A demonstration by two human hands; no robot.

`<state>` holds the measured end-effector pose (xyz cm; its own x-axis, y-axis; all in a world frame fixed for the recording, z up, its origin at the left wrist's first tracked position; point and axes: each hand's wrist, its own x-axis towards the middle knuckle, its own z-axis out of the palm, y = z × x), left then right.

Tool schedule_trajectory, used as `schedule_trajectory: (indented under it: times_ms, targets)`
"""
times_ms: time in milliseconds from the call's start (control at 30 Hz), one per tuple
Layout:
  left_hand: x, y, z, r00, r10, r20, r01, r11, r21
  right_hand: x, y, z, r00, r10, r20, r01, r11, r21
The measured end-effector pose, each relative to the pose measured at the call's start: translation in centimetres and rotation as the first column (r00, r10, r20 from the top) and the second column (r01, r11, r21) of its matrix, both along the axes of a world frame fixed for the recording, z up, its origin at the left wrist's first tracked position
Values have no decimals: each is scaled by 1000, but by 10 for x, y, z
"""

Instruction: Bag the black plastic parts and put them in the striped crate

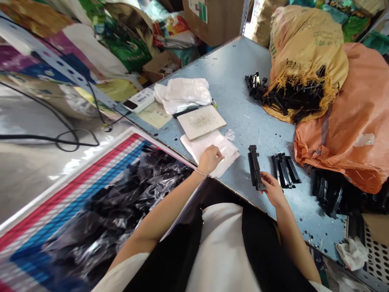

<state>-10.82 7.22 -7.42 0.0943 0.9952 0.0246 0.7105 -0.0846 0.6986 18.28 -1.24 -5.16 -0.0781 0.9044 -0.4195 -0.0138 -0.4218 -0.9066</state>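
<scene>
My left hand rests on a stack of clear plastic bags at the table's near edge, its thumb and fingers pinched together at the top bag. A white board lies over the far part of that stack. In my right hand is a bundle of long black plastic parts, gripped at its near end and held just over the table. Right of it, several similar black parts lie side by side on the blue table.
A yellow woven sack spills black parts at the back right, beside an orange sack. More bags lie behind the board. At left stands a striped crate of bagged black parts. Cables hang left.
</scene>
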Motion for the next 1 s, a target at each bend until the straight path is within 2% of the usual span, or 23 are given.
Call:
schedule_trajectory:
  times_ms: [100, 167, 233, 300, 367, 467, 567, 667, 733, 767, 833, 900, 933, 1000]
  targets:
    - [-22, 15, 1, 962, 93, 256, -30, 970, -240, -14, -4, 5, 949, -13, -314, -31, 990, -134]
    - [-29, 19, 2, 923, 129, 361, -25, 961, -277, -28, -2, 3, 873, -5, -488, -128, 963, -239]
    - [-30, 18, 2, 936, 66, 347, -10, 987, -162, -47, 4, -3, 776, -9, -631, -252, 912, -323]
    - [-30, 15, 1, 978, -49, 204, 44, 999, 29, -66, 10, -10, 691, -38, -722, -331, 871, -363]
    - [-30, 10, -1, 991, -127, 43, 119, 982, 147, -79, 15, -15, 641, -83, -763, -345, 857, -383]
    - [-33, 6, -4, 987, -151, -48, 157, 973, 169, -87, 16, -17, 600, -133, -789, -322, 862, -391]
    - [-38, 7, -4, 985, -174, -12, 173, 970, 171, -89, 15, -13, 575, -142, -806, -326, 864, -385]
    - [-39, 4, 3, 989, -141, 47, 131, 977, 169, -98, 19, -13, 576, -118, -809, -347, 861, -373]
    - [-33, -6, 12, 993, -116, 38, 106, 974, 201, -104, 24, -16, 589, -78, -804, -359, 866, -348]
    - [-27, -13, 17, 990, -138, 19, 130, 965, 229, -107, 26, -19, 612, -55, -789, -348, 877, -332]
    - [-12, -34, 27, 965, -262, -21, 257, 923, 287, -109, 29, -24, 726, -15, -688, -254, 923, -288]
    - [5, -56, 35, 907, -418, -42, 408, 850, 333, -108, 27, -27, 845, -24, -534, -113, 969, -222]
    - [13, -66, 38, 881, -470, -45, 455, 820, 348, -106, 25, -27, 878, -45, -477, -55, 980, -194]
    - [27, -81, 41, 864, -502, -40, 481, 799, 360, -101, 16, -23, 929, -58, -365, 14, 993, -121]
